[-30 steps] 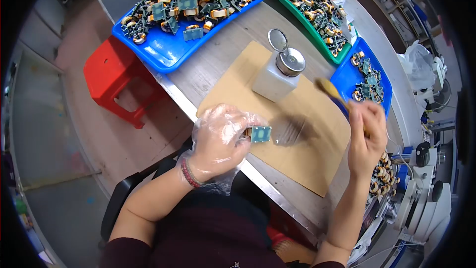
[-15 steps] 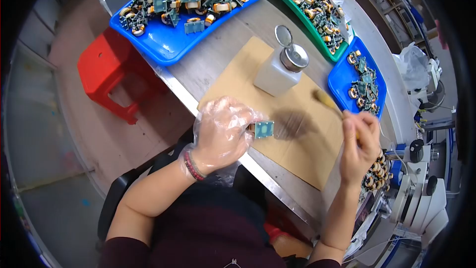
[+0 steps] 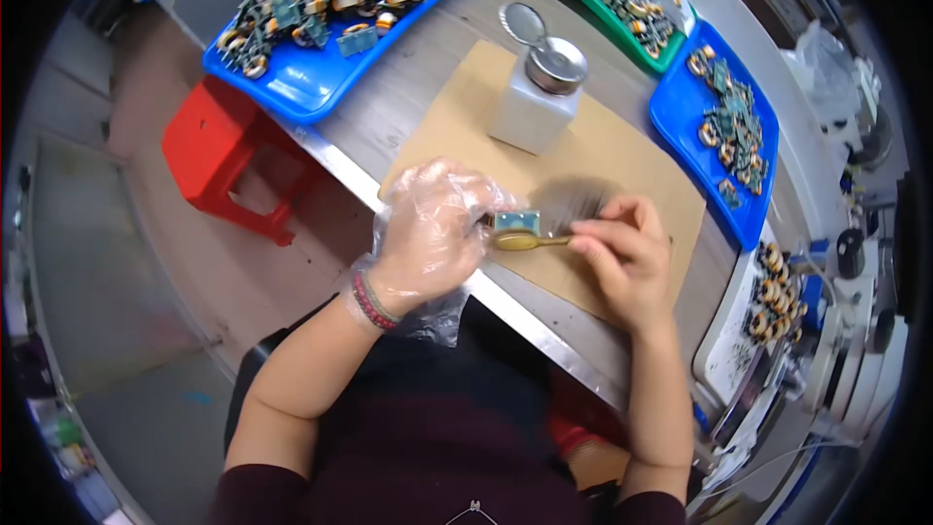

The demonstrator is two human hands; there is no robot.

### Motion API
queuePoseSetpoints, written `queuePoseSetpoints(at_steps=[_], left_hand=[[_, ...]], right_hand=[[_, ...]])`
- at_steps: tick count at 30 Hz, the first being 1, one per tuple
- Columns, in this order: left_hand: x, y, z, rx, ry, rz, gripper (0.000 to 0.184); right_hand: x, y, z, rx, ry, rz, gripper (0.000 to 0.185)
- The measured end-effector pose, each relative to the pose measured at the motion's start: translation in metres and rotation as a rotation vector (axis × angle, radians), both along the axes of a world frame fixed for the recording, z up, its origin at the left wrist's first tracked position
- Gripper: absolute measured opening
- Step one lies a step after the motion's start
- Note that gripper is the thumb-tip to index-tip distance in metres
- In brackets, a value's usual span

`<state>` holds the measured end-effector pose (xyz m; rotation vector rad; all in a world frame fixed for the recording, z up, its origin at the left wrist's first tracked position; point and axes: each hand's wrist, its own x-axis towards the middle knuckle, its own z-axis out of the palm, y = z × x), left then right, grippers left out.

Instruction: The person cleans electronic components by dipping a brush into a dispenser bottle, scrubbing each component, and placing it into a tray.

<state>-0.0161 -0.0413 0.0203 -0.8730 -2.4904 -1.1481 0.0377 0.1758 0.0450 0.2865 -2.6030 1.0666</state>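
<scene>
My left hand (image 3: 432,228), in a clear plastic glove, is closed around a small green circuit board (image 3: 516,222), whose flat face shows past the fingertips. My right hand (image 3: 630,258) is bare and pinches the thin handle of a small oval-headed brush (image 3: 517,241). The brush's golden head lies across the lower edge of the board; its bristles are hidden, and I cannot tell whether they touch. Both hands are over the near part of a sheet of brown cardboard (image 3: 457,117). Behind them stands a white square bottle (image 3: 533,117) with its round metal lid (image 3: 523,24) flipped up.
A blue tray (image 3: 301,87) heaped with coil boards sits at the far left. Another blue tray (image 3: 680,126) and a green tray (image 3: 671,56) hold more at the right. Loose coils (image 3: 777,297) lie further right. A red stool (image 3: 209,151) stands beside the table (image 3: 389,122).
My right hand has moved left with the brush, bringing its head to the circuit board. My left hand still grips the board. The camera view has shifted slightly.
</scene>
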Motion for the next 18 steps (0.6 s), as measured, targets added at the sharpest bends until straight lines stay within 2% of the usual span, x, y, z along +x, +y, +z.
queuePoseSetpoints(at_steps=[1, 3, 4, 6, 7, 8, 10, 11, 12, 15, 16, 18], left_hand=[[-0.001, 0.000, -0.002, -0.013, 0.004, -0.028, 0.030], [-0.002, 0.001, -0.004, 0.044, 0.004, -0.029, 0.030], [-0.003, 0.002, -0.003, 0.046, 0.007, -0.025, 0.030], [-0.002, 0.002, -0.002, 0.019, 0.059, -0.018, 0.029], [0.000, 0.001, -0.001, 0.008, 0.046, -0.023, 0.029], [0.001, 0.000, 0.001, -0.015, 0.027, -0.022, 0.029], [0.001, 0.002, 0.005, -0.007, 0.071, 0.014, 0.029], [-0.001, 0.001, 0.004, -0.001, 0.081, 0.017, 0.029], [-0.001, 0.001, 0.001, 0.022, 0.073, -0.002, 0.029], [-0.003, -0.001, -0.002, 0.003, 0.034, -0.037, 0.028], [-0.005, -0.002, -0.001, -0.033, 0.017, -0.058, 0.027], [-0.007, -0.001, -0.004, -0.034, 0.089, -0.075, 0.022]], right_hand=[[-0.002, 0.007, -0.006, -0.120, -0.045, -0.022, 0.012], [0.000, 0.037, 0.003, 0.135, -0.041, -0.229, 0.012], [0.000, 0.039, 0.007, 0.197, 0.003, -0.241, 0.011], [0.002, 0.016, 0.004, -0.078, 0.090, -0.093, 0.012], [-0.001, 0.003, 0.005, 0.020, 0.112, -0.004, 0.013], [-0.003, -0.002, 0.000, -0.024, 0.017, 0.006, 0.013], [-0.005, 0.025, -0.011, -0.055, 0.077, -0.008, 0.013], [0.000, 0.038, -0.006, 0.049, -0.036, -0.206, 0.012], [0.000, 0.039, 0.003, 0.098, -0.010, -0.218, 0.011], [0.003, 0.005, 0.005, -0.048, 0.056, -0.070, 0.012], [-0.001, -0.005, 0.004, 0.017, 0.024, 0.005, 0.012], [0.001, 0.012, -0.011, -0.180, -0.074, -0.058, 0.011]])
